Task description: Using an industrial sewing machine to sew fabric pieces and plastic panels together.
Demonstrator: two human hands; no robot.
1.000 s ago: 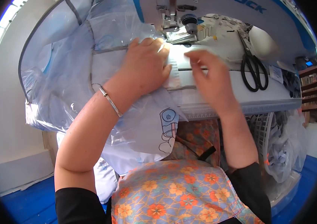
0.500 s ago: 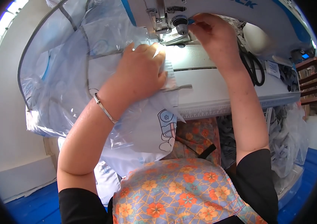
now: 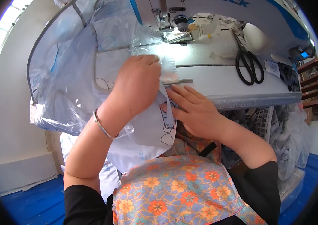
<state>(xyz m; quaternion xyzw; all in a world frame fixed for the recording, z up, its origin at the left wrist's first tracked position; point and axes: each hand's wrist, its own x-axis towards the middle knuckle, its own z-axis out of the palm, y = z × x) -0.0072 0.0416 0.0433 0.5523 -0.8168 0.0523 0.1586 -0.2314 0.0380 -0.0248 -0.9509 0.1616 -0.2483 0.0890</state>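
Note:
My left hand [image 3: 138, 82] is closed with its fingers curled down on the pale printed fabric [image 3: 149, 129], at the front left of the sewing machine [image 3: 219, 15]. Clear plastic film [image 3: 72, 97] lies over and beside that fabric. Just right of it, my right hand [image 3: 198, 112] rests with fingers stretched out at the fabric's edge, next to a narrow pale strip [image 3: 168, 105] that hangs in a curve. A grey binding tape end [image 3: 181, 81] sticks out beyond its fingertips. The machine's needle area [image 3: 166, 28] is lit, and the left fingertips are hidden.
Black-handled scissors [image 3: 249, 65] lie on the machine bed right of the needle. A ruler strip [image 3: 241, 102] runs along the table's front edge. Below at the right stand a white basket [image 3: 266, 125] of grey scraps and a clear plastic bag [image 3: 288, 138]. A wooden chair [image 3: 312, 84] is farther right.
My right hand has come down from beside the needle area to the fabric's front edge. My left hand has curled from flat to closed and drawn slightly nearer. The scissors now show fully.

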